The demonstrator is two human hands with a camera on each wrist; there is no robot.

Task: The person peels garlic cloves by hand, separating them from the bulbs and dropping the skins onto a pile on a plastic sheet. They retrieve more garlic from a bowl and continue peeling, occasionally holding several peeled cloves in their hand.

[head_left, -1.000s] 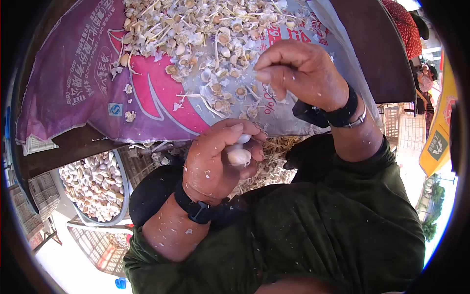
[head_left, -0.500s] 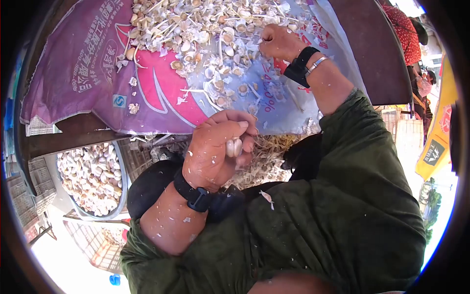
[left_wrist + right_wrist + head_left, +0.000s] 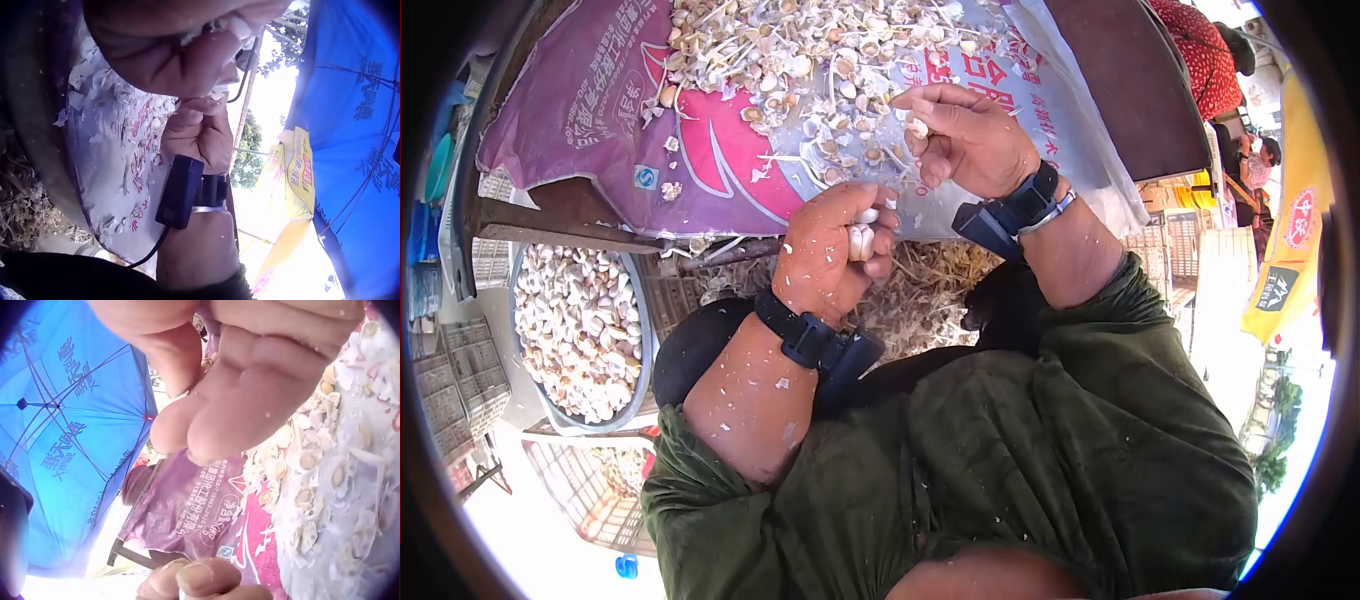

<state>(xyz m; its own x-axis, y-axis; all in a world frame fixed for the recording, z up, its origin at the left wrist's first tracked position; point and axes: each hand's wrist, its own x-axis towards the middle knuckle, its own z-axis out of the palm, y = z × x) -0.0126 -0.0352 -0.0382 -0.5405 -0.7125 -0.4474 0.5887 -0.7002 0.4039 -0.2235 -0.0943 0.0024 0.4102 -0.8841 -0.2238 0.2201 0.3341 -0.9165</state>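
My left hand (image 3: 825, 250) curls its fingers round peeled-looking garlic cloves (image 3: 860, 242) just off the near edge of the sacking. Up and to the right, my right hand (image 3: 985, 145) pinches a small pale garlic clove (image 3: 917, 128) between thumb and fingers, over the sacking. The hands are apart. Fingers of the right hand (image 3: 250, 381) fill the top of the right wrist view and hide most of what they hold; the left hand's fingertips (image 3: 203, 578) show at the bottom. Loose garlic cloves and skins (image 3: 840, 80) cover the far part of the sacking.
A purple and white printed sack (image 3: 620, 130) covers the table. At lower left stands a round tub (image 3: 647, 345) full of garlic cloves, above a plastic crate (image 3: 565, 480). Dry stalks and skins (image 3: 925, 300) lie below the table edge. A person in red dotted clothing (image 3: 1200, 60) is at far right.
The right hand went from near the left hand out to the garlic heap, and is now partly back toward the left hand with a pale clove. The left hand stays round its cloves.
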